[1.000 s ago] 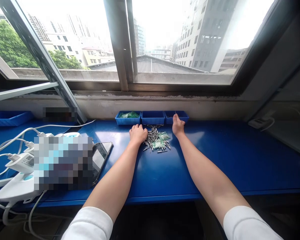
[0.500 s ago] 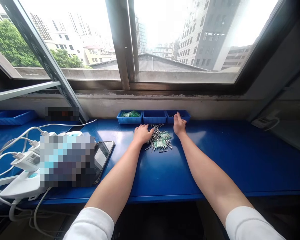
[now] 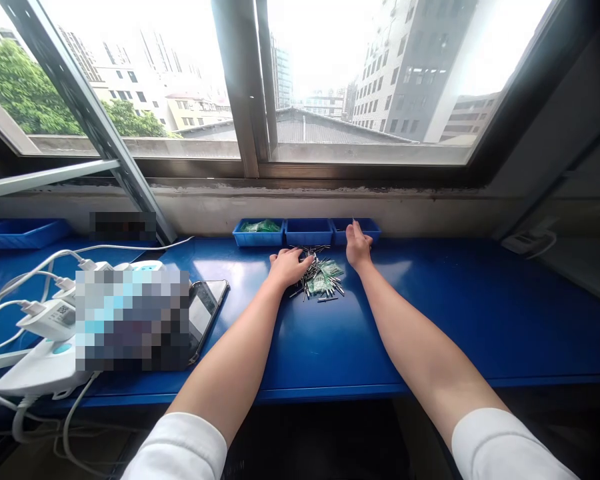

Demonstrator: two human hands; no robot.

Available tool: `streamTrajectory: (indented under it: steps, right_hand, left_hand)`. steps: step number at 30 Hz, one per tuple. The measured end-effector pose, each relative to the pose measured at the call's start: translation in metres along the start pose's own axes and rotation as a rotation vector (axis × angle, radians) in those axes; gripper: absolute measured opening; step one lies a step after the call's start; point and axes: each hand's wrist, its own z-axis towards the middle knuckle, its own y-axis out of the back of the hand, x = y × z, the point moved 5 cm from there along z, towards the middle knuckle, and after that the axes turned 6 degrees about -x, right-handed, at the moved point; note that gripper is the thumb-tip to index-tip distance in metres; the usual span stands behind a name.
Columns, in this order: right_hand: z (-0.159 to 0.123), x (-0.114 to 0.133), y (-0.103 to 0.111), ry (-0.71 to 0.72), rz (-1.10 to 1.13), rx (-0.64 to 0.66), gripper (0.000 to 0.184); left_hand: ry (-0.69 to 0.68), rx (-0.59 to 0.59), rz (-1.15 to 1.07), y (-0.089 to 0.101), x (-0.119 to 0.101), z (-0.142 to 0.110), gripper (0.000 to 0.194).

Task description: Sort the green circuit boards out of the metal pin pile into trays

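My left hand (image 3: 287, 268) lies palm down at the left edge of a heap of thin metal pins (image 3: 307, 283), its fingers spread and touching the heap. Small clear packets with green print (image 3: 321, 285) lie among the pins. Close in front of the right blue bin (image 3: 375, 232), my right hand (image 3: 359, 247) is raised with its fingers pinched. The tip of a thin pin (image 3: 353, 221) appears to stick up from them; the rest is hidden. A single pin (image 3: 328, 299) lies just in front of the heap.
Beside the right bin stand a middle blue bin (image 3: 309, 233) and a left one (image 3: 238, 238) holding green-printed packets (image 3: 261, 227). A phone (image 3: 207, 310), a white power strip (image 3: 35, 373) with cables and a blurred-out patch are on the left. A metal post (image 3: 100, 127) slants before the window.
My left hand has shifted slightly right over the heap, its thumb further onto the pins. My right hand stays by the right bin, turned a little. The view has tilted very slightly.
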Motion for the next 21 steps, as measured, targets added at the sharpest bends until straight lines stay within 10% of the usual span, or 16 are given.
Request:
streamTrajectory:
  steps: [4, 8, 21]
  right_hand:
    - [-0.001, -0.001, -0.001, -0.016, -0.060, -0.002, 0.066]
    - [-0.011, 0.018, -0.002, 0.254, -0.085, -0.065, 0.059]
    - [-0.034, 0.027, -0.042, 0.411, -0.358, 0.374, 0.050]
  left_hand:
    - [-0.018, 0.017, -0.010, 0.000, -0.002, -0.002, 0.061]
    - [-0.038, 0.015, -0.002, -0.001, -0.002, -0.001, 0.062]
    - [-0.161, -0.013, 0.056, 0.000, -0.013, -0.007, 0.046]
